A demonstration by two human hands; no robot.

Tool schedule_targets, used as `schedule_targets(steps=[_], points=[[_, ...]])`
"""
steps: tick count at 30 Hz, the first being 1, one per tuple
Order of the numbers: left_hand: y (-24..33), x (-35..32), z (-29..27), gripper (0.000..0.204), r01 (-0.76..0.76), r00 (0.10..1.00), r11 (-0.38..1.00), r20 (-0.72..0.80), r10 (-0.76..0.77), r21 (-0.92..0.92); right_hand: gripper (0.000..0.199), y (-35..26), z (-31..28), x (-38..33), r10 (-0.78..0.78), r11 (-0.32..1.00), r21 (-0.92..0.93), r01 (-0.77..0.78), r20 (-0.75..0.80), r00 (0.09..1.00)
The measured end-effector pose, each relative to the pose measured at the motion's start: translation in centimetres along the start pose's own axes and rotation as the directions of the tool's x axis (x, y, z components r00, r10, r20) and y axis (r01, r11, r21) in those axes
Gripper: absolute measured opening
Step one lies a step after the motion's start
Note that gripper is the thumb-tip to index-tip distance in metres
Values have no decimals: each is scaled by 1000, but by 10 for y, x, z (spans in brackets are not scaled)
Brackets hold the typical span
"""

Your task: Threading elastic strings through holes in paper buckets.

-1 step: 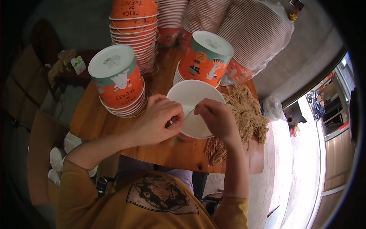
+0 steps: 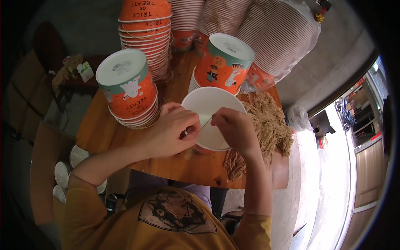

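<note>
A paper bucket (image 2: 208,104) with a white inside stands open on the wooden table (image 2: 183,166) in front of me. My left hand (image 2: 173,133) rests on its near left rim with fingers pinched. My right hand (image 2: 235,129) sits over the near right rim, also pinched. A thin tan string (image 2: 204,124) runs taut between the two hands, above the bucket's mouth. Each hand grips one end of it.
Stacks of upside-down orange buckets stand to the left (image 2: 129,89), behind (image 2: 225,62) and at the far back (image 2: 146,25). A heap of tan strings (image 2: 268,125) lies to the right. Bagged stacks of cups (image 2: 279,37) fill the far right. White cups (image 2: 77,156) sit below the table at left.
</note>
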State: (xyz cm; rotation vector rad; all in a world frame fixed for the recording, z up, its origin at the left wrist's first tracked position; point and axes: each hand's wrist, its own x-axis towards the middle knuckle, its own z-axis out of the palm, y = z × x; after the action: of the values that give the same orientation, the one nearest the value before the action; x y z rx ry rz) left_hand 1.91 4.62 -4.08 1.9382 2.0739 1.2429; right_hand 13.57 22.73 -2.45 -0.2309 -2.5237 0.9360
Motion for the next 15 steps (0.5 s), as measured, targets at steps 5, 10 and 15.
schedule_targets(steps=[5, 10, 15], points=[[-1, 1, -5, 15, -24, 995, 1000, 100, 24, 6, 21, -6, 13, 7, 47, 955, -296, -31, 50, 998], [1, 5, -8, 17, -239, 969, 969, 85, 234, 63, 24, 2, 14, 9, 41, 934, -357, -4, 98, 994], [2, 7, -7, 17, -261, 960, 962, 128, 249, 85, 23, 5, 18, 11, 27, 954, -298, 26, 172, 985]])
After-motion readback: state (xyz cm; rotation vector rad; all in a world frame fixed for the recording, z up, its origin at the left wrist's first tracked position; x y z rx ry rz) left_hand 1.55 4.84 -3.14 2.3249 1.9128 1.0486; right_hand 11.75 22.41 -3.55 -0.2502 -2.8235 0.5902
